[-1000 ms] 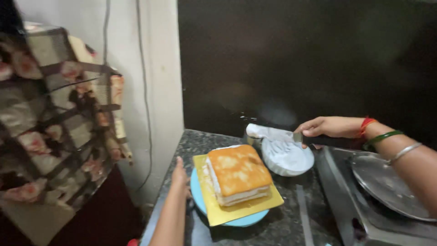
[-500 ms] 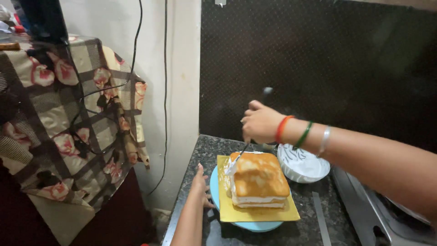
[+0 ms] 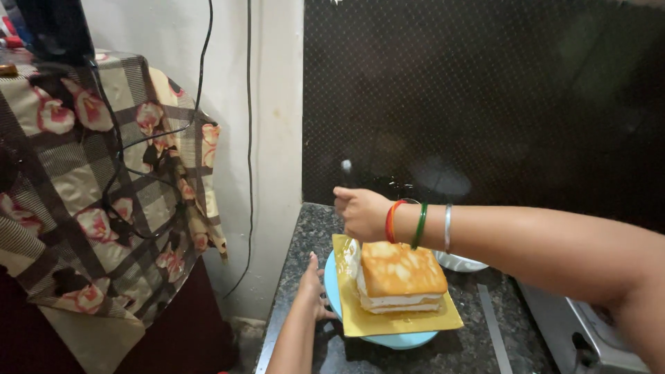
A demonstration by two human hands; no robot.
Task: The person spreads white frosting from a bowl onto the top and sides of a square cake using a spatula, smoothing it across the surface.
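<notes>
At a dark stone counter (image 3: 312,228), my right hand (image 3: 361,212) is closed in a fist round the handle of a spatula (image 3: 346,168), its tip sticking up above my knuckles while the working end goes down out of sight at the far left side of the cake (image 3: 400,275). My left hand (image 3: 312,287), fingers flat and loosely spread, presses against the rim of the blue plate (image 3: 388,339), gripping nothing. The cake, 2 square sponge layers with white cream between them, sits on a yellow board (image 3: 402,320) on that plate, near the counter's front. Cream shows in the middle seam and as a smear at the left corner; the browned top is bare and the sides mostly uncovered, so I judge the coating barely begun. A white bowl (image 3: 458,262) stands just behind the cake, a stove (image 3: 589,332) at right
</notes>
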